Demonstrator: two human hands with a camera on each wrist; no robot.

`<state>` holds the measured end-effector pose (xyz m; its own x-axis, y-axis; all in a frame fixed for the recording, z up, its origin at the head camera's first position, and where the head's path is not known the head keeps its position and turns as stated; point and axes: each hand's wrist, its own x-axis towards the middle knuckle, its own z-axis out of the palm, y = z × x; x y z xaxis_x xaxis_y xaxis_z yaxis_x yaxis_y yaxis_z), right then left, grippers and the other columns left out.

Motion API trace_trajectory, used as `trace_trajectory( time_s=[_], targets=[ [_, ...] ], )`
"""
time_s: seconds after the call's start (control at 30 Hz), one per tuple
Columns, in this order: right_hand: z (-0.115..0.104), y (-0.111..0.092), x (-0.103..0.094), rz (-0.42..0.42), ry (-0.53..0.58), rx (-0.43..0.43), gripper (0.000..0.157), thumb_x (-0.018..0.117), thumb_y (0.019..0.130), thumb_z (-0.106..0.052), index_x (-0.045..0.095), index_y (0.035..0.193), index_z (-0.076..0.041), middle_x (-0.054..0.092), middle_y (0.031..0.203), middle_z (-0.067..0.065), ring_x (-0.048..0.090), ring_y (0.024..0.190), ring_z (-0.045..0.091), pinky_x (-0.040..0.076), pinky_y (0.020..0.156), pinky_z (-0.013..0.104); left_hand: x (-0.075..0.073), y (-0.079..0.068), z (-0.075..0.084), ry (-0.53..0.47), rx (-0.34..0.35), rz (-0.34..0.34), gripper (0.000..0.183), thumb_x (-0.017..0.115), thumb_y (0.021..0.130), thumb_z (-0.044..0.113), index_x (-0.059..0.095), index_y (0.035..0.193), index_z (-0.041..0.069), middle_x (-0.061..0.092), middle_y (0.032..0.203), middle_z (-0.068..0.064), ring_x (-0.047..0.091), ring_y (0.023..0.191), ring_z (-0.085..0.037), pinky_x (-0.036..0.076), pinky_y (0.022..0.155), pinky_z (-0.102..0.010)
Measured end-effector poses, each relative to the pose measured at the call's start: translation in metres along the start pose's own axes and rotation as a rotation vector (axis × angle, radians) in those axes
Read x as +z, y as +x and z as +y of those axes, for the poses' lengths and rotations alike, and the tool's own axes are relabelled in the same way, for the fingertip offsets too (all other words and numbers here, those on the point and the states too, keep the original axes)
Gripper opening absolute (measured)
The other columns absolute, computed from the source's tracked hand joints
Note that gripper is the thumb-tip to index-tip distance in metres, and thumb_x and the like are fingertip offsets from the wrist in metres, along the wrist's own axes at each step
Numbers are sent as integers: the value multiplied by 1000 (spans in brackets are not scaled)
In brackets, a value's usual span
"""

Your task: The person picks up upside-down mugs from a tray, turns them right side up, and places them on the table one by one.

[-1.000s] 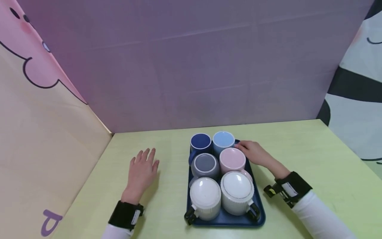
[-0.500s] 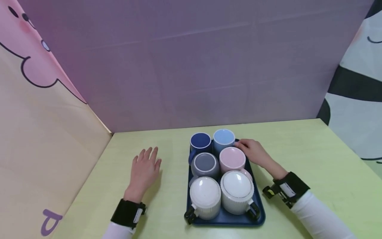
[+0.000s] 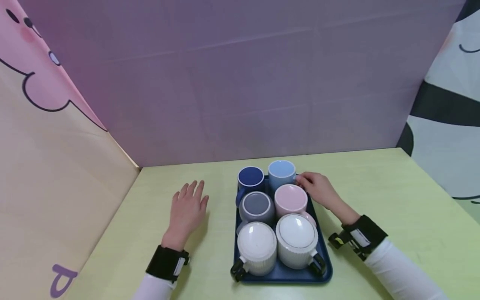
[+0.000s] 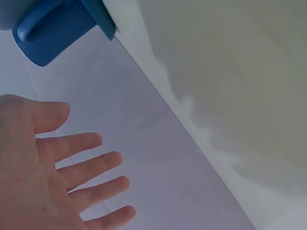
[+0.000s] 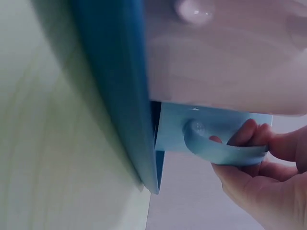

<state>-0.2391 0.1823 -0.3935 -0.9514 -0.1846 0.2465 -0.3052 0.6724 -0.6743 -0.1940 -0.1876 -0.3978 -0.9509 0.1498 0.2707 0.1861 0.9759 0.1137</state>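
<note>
My right hand (image 3: 323, 191) pinches the handle (image 5: 225, 154) of a light blue mug (image 3: 282, 181), thumb and fingers curled through and round it in the right wrist view. This mug is at the back right corner of a dark blue tray (image 3: 285, 278). Left of it sits a dark blue mug (image 3: 250, 177), and in front of it a pink mug (image 3: 291, 200). My left hand (image 3: 186, 211) hovers over the table left of the tray, fingers spread and holding nothing. The left wrist view shows its palm and extended fingers (image 4: 93, 170).
A grey mug (image 3: 256, 205) sits in the tray's middle row. Two ribbed white mugs (image 3: 257, 250) with black on their handles fill its front. The pale table (image 3: 378, 187) meets a purple-grey cloth wall (image 3: 240, 83) behind, with printed cloths at both sides.
The light blue mug has shifted slightly upward in the head view, with my right hand on its handle. My left hand has drifted right, toward the tray. The other mugs stay put.
</note>
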Motion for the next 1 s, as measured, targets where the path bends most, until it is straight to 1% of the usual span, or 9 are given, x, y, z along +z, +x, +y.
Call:
trace_trajectory(
  time_s=[0.23, 0.4, 0.5, 0.57, 0.63, 0.73, 0.87, 0.93, 1.0],
  targets=[
    [-5, 1, -6, 20, 62, 75, 32, 46, 101, -21, 65, 95, 5, 67, 83, 15, 62, 76, 22, 48, 68, 29, -4, 9, 11, -11, 18, 29, 51, 43, 100, 33, 38, 144, 7, 41, 145, -20, 38, 132, -41, 32, 106, -57],
    [-10, 1, -13, 23, 152, 157, 38, 42, 102, -24, 62, 101, 8, 65, 87, 17, 62, 84, 25, 52, 77, 35, -11, 17, 22, -43, 27, 60, 51, 44, 100, 30, 41, 141, 0, 43, 142, -22, 40, 130, -39, 35, 106, -53],
    [-12, 2, -17, 17, 219, 193, 40, 38, 103, -25, 58, 101, 9, 62, 87, 14, 62, 87, 22, 53, 86, 41, -15, 24, 30, -55, 49, 101, 50, 46, 99, 29, 44, 136, -4, 46, 139, -24, 44, 128, -39, 37, 105, -51],
    [-14, 2, -20, 10, 284, 208, 40, 36, 104, -26, 54, 100, 10, 59, 86, 12, 62, 86, 17, 51, 91, 45, -18, 28, 34, -60, 64, 124, 48, 47, 99, 27, 47, 134, -6, 48, 137, -24, 45, 126, -38, 38, 104, -49],
    [-16, 3, -23, 8, 341, 217, 40, 35, 104, -26, 51, 98, 10, 55, 85, 10, 62, 84, 9, 49, 95, 45, -21, 32, 38, -67, 77, 135, 47, 46, 99, 27, 48, 133, -6, 49, 136, -24, 46, 126, -38, 38, 105, -49],
    [-19, 4, -28, 3, 402, 223, 41, 33, 104, -27, 48, 98, 10, 51, 84, 7, 60, 82, 1, 49, 95, 38, -24, 37, 44, -76, 83, 140, 46, 46, 99, 28, 50, 132, -5, 49, 136, -23, 45, 127, -37, 38, 105, -48],
    [-21, 6, -33, -10, 485, 234, 39, 30, 104, -27, 46, 96, 7, 48, 81, 2, 59, 81, -1, 51, 85, 18, -28, 43, 51, -89, 91, 161, 45, 47, 99, 28, 53, 128, -4, 50, 135, -23, 47, 125, -37, 39, 104, -48],
    [-22, 7, -35, -15, 586, 245, 36, 29, 105, -25, 45, 93, 5, 47, 79, -1, 58, 79, 0, 49, 79, 13, -30, 46, 54, -99, 104, 179, 43, 47, 99, 28, 55, 126, -4, 52, 133, -23, 48, 123, -36, 40, 104, -47],
    [-23, 7, -37, -20, 693, 254, 33, 29, 105, -22, 44, 91, 3, 46, 77, -2, 55, 78, 2, 47, 77, 13, -33, 49, 59, -110, 119, 196, 42, 48, 99, 28, 56, 124, -4, 54, 129, -22, 50, 121, -35, 41, 103, -46]
  ],
)
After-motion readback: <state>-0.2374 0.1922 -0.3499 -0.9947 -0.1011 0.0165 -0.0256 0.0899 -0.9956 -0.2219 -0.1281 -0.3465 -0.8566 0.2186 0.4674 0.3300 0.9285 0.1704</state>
